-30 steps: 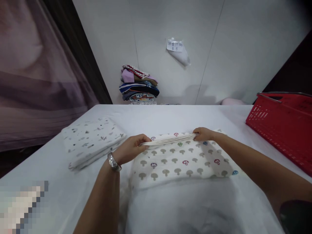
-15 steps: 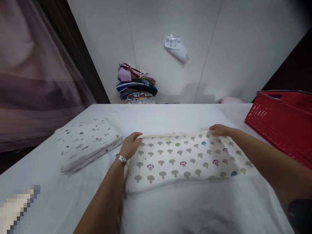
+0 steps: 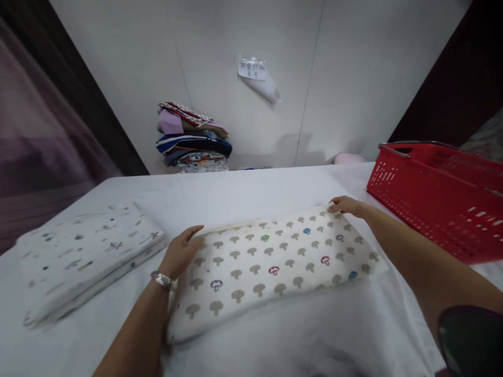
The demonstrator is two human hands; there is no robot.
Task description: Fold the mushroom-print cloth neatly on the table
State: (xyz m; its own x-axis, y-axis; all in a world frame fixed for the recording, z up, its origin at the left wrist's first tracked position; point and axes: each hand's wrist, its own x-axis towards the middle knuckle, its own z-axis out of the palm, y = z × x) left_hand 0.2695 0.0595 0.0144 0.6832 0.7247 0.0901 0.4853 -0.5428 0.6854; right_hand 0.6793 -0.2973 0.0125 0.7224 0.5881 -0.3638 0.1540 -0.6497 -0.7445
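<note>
A folded white cloth (image 3: 245, 269) with a grey mushroom print, a few mushrooms in colour, lies spread across the white-covered table in front of me. My left hand (image 3: 183, 252) is closed at its far left corner, thumb along the top edge; part of the fingers is hidden by the cloth. At the far right corner, my right hand (image 3: 348, 206) pinches the edge between thumb and fingers. The cloth slants, its right end farther from me than its left. Left of it rests another folded white cloth (image 3: 92, 251) with small leaf-like prints, apart from my left hand.
A red plastic basket (image 3: 428, 193) stands on the right side of the table (image 3: 259, 193). Beyond the far table edge, a stack of folded clothes (image 3: 194, 139) sits by the wall. A paper note (image 3: 252, 69) hangs there. Curtains (image 3: 43, 157) are on the left.
My view has swung rightward, so most things appear farther left. The mushroom-print cloth now slants more, with its right end farther away. Both hands keep hold of its far corners.
</note>
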